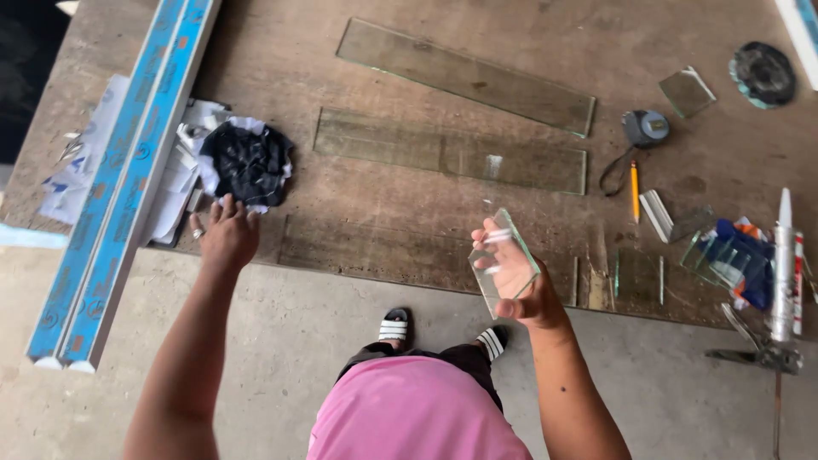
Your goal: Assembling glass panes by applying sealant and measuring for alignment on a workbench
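Two long glass strips [464, 75] [450, 152] lie flat on brown board [281, 51]. Tape measure [646, 128], yellow pencil [635, 191] right of them. Sealant gun [781, 273] at right edge. Blue-white profiles [119, 183] left.

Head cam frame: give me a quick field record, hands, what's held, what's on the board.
right hand: holds small clear glass pane, tilted, above board edge
left hand: open, flat at board edge, beside dark rag
board: three long glass strips, tape measure, pencil
right side: sealant gun, small glass offcuts
left side: blue-white profiles
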